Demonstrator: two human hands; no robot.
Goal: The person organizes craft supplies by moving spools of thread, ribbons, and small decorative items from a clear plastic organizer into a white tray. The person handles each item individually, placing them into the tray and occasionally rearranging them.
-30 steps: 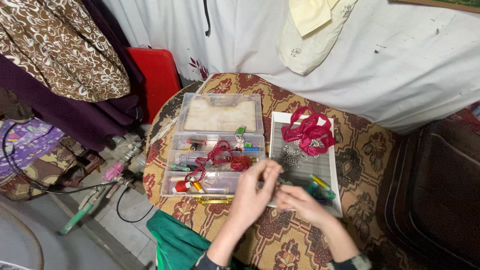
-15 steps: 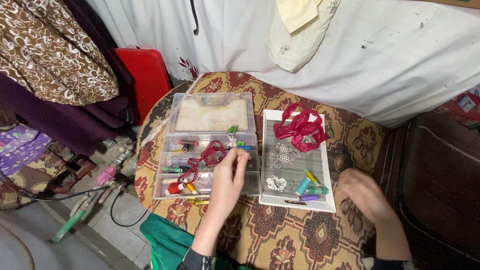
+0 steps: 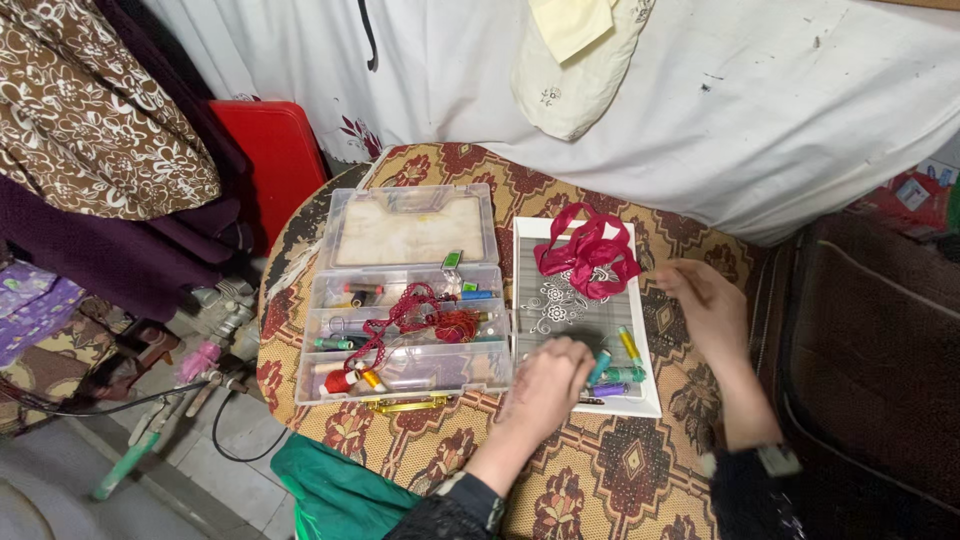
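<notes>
A clear plastic organiser box (image 3: 405, 330) lies open on the tabletop (image 3: 610, 470), its lid (image 3: 412, 225) flat behind it with a pale, stained paper insert showing through (nothing on it can be made out). A small green-and-white tag (image 3: 452, 261) stands at the lid's hinge edge. At the far right edge, a colourful printed packet (image 3: 912, 192) peeks out.

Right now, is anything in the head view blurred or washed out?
Head view: the right hand is motion-blurred; the left hand over the tray is slightly soft; the box is sharp; lighting is even, no glare.
</notes>
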